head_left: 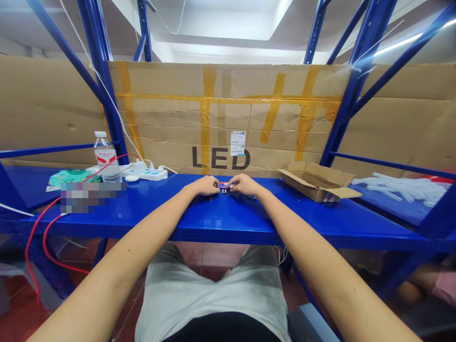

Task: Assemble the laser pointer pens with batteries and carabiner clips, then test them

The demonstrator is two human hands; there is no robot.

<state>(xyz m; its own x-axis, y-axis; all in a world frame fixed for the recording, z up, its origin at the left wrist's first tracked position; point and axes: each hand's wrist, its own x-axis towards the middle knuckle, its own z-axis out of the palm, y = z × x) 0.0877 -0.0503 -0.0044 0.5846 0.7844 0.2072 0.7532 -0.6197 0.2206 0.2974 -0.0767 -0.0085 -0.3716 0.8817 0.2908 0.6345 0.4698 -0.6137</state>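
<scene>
Close together near the back of the blue table, my left hand (207,185) and my right hand (243,184) have curled fingers. Between them lies a small bundle of red, white and blue striped pieces (223,185), too small to name. My fingertips meet or nearly meet its two ends. In front of it sit several tiny shiny round pieces (224,191). Small dark bits (252,198) lie beneath my right hand, partly hidden by it. What the fingers of each hand pinch is too small to make out.
An open cardboard box (320,185) stands to the right, near white plastic strips (402,187). At left are a water bottle (107,159), a power strip (153,174), a green packet (71,178) and red cables (44,237). Taped cardboard (178,123) and blue posts (103,76) rise behind.
</scene>
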